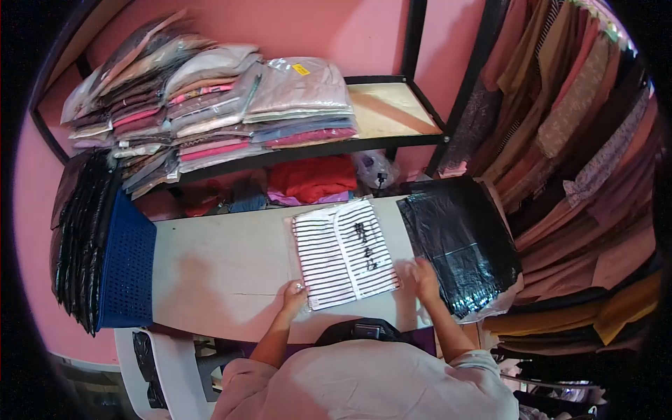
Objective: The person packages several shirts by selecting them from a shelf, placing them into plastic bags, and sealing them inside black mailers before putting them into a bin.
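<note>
A folded black-and-white striped garment (329,259) with dark lettering lies on the pale table (224,252) inside a clear plastic bag. My left hand (295,297) pinches the bag's lower left corner. To the right of the garment, my right hand (425,276) is raised beside its lower right corner, near the stack of black plastic bags (462,245); whether its fingers touch the clear plastic is hard to tell.
A blue basket (129,259) with black packages (84,238) stands at the left. Bagged garments (210,105) are piled on the shelf (392,105) behind. Red cloth (315,176) lies beneath the shelf. Clothes (560,140) hang along the right, and a white chair (175,364) stands lower left.
</note>
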{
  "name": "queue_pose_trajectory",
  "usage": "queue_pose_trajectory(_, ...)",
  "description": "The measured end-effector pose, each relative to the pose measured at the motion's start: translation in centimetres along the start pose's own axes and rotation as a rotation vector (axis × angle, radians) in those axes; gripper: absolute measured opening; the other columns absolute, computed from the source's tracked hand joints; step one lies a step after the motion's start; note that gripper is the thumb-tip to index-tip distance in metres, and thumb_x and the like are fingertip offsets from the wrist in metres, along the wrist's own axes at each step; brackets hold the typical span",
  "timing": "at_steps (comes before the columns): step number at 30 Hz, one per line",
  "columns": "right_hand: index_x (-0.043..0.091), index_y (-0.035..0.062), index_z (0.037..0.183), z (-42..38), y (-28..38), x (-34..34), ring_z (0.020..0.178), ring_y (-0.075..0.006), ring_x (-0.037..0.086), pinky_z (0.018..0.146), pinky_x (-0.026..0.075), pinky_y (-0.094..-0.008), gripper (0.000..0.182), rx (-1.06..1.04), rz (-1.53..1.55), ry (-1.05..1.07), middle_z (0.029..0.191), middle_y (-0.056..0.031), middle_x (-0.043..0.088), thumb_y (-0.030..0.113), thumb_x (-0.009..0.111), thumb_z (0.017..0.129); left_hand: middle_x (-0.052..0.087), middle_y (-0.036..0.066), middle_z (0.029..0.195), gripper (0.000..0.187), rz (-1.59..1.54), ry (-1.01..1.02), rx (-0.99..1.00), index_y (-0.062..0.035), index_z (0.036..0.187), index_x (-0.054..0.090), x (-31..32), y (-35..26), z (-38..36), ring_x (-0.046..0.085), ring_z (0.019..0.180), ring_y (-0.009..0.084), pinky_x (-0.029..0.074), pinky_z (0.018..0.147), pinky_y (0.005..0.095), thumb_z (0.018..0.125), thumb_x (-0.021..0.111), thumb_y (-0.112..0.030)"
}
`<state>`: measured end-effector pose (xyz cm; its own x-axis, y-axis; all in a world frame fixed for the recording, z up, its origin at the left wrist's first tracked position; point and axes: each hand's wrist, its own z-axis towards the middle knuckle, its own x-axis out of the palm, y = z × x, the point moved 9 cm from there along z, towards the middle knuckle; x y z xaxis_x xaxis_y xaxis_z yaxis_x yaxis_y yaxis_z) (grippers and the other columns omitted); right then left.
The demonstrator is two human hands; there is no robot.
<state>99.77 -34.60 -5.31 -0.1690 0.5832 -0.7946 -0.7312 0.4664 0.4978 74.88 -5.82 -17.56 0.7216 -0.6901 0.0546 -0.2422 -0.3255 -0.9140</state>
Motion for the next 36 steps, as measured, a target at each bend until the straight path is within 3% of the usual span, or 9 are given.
queue_pose_trajectory(3,0.055,-0.0024,0.099,-0.4,-5.9,-4.2,0.099,-0.0353,0.048,0.086,0.040,-0.0396,0.032,0.315,-0.221,-0.184,0.107,-0.0206,0.051,0.008,0.063,0.069,0.058,0.003,0.081,0.016,0.062,-0.031,0.044,-0.0030,0.096,0.053,-0.2,0.0,0.3,0.052,0.063,0.0088,0.042,0.050,0.0226,0.081,0.057,-0.006)
queue_pose_trajectory(5,0.056,-0.0039,0.095,-1.1,-8.2,-4.9,0.097,-0.0363,0.049,0.084,0.041,-0.0400,0.031,0.367,-0.260,-0.183,0.105,-0.0215,0.053,0.010,0.065,0.069,0.058,0.003,0.082,0.019,0.009,-0.001,0.140,-0.0031,0.098,0.053,-0.2,0.1,0.8,0.051,0.063,0.0083,0.041,0.049,0.0223,0.081,0.059,-0.006)
queue_pose_trajectory(7,0.055,-0.0044,0.092,-1.6,-10.1,-3.7,0.094,-0.0362,0.051,0.083,0.042,-0.0399,0.031,0.451,-0.201,0.004,0.102,-0.0214,0.054,0.011,0.066,0.068,0.058,0.003,0.081,0.020,0.014,-0.012,0.104,-0.0033,0.099,0.053,-0.6,0.6,0.9,0.051,0.063,0.0084,0.041,0.049,0.0224,0.080,0.059,-0.007)
queue_pose_trajectory(15,0.057,-0.0013,0.080,-0.6,-10.2,-3.4,0.079,-0.0352,0.059,0.070,0.048,-0.0417,0.029,0.462,-0.302,0.127,0.084,-0.0204,0.060,0.019,0.068,0.062,0.058,0.003,0.080,0.027,0.032,-0.021,0.001,-0.0047,0.104,0.053,-0.9,0.6,0.5,0.053,0.063,0.0098,0.042,0.051,0.0232,0.079,0.062,-0.009)
queue_pose_trajectory(21,0.052,-0.0013,0.093,-0.6,-10.4,-1.0,0.079,-0.0352,0.060,0.071,0.050,-0.0414,0.031,0.395,-0.484,0.238,0.088,-0.0230,0.059,0.016,0.056,0.068,0.058,0.002,0.086,0.028,-0.044,-0.067,0.026,-0.0029,0.106,0.052,-0.4,0.1,-0.2,0.054,0.070,0.0103,0.044,0.057,0.0225,0.080,0.060,-0.008)
queue_pose_trajectory(23,0.050,-0.0047,0.102,-0.7,-10.8,-0.1,0.093,-0.0408,0.055,0.076,0.049,-0.0401,0.031,0.421,-0.487,0.344,0.103,-0.0329,0.052,0.012,0.047,0.076,0.057,0.003,0.088,0.027,-0.067,-0.060,0.050,-0.0019,0.106,0.051,-0.5,0.1,-0.4,0.054,0.074,0.0110,0.044,0.061,0.0228,0.080,0.059,-0.006)
queue_pose_trajectory(27,0.053,-0.0032,0.093,-0.7,-11.2,-1.0,0.087,-0.0388,0.058,0.073,0.050,-0.0407,0.021,0.437,-0.379,0.297,0.098,-0.0304,0.055,0.009,0.042,0.080,0.057,0.004,0.092,0.026,0.003,-0.152,0.080,-0.0006,0.106,0.050,-0.6,-0.3,-1.0,0.054,0.083,0.0123,0.044,0.071,0.0232,0.081,0.057,-0.004)
queue_pose_trajectory(32,0.060,0.0021,0.074,-0.4,-12.9,-3.5,0.067,-0.0352,0.060,0.063,0.049,-0.0427,0.015,0.403,-0.267,0.096,0.069,-0.0175,0.061,0.017,0.063,0.072,0.059,0.004,0.091,0.023,-0.021,-0.162,0.140,-0.0012,0.104,0.054,-1.1,0.2,-0.4,0.055,0.080,0.0114,0.046,0.066,0.0242,0.081,0.056,-0.002)
queue_pose_trajectory(36,0.059,0.0006,0.075,0.9,-13.4,-6.4,0.068,-0.0329,0.061,0.060,0.047,-0.0389,0.022,0.440,-0.010,0.026,0.075,-0.0173,0.062,0.019,0.069,0.069,0.057,0.003,0.088,0.022,0.079,-0.241,0.019,-0.0004,0.102,0.053,-0.9,-0.8,-1.4,0.055,0.080,0.0116,0.044,0.072,0.0219,0.080,0.057,-0.002)
